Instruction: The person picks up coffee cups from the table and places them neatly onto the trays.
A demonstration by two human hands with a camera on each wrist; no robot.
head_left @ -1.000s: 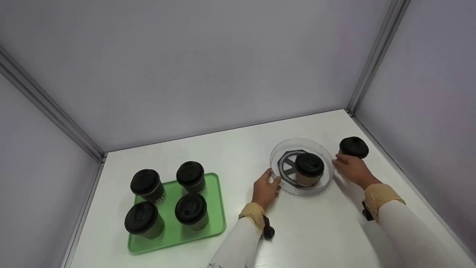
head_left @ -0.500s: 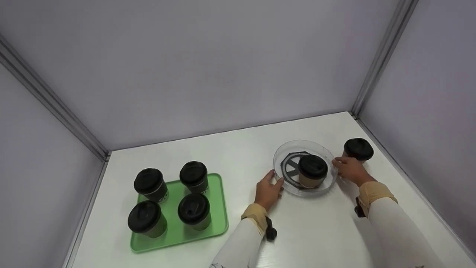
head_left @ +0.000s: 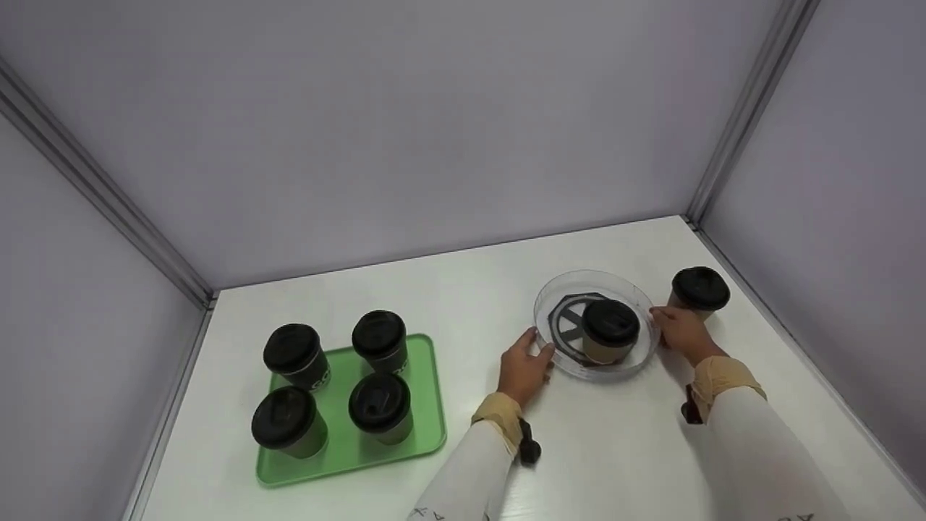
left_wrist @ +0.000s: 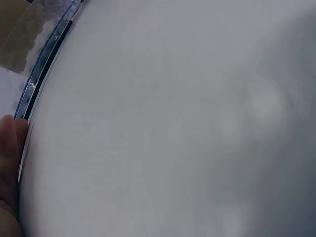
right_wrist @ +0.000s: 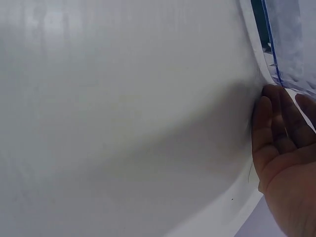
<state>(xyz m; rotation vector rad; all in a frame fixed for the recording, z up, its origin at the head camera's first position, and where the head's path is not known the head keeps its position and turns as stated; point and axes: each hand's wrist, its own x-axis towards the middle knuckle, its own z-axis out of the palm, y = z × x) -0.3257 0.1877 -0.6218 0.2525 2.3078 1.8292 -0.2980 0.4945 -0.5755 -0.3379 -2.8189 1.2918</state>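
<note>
A clear round tray (head_left: 575, 370) with a dark spoked ring (head_left: 568, 335) showing through its bottom stands on the table's right half. On the ring's right side, inside the tray, stands a lidded paper coffee cup (head_left: 610, 329). My left hand (head_left: 522, 370) holds the tray's near-left rim between thumb and fingers. Across from it, my right hand (head_left: 684, 333) grips the right rim, just in front of another lidded cup (head_left: 700, 288). In the right wrist view, the fingers (right_wrist: 264, 118) bend at the tray's edge (right_wrist: 276, 64). In the left wrist view, fingertips (left_wrist: 7, 136) meet the rim (left_wrist: 42, 71).
A green tray (head_left: 430, 391) on the left carries several coffee cups with black lids, among them a near-right cup (head_left: 380, 405). The white table (head_left: 463, 289) backs onto a grey wall panel (head_left: 434, 130), and another panel (head_left: 846, 217) rises along its right side.
The head view has shifted slightly, moving everything a little to the right. My right wrist has swung inward to the left while its fingers stay at the clear tray's rim.
</note>
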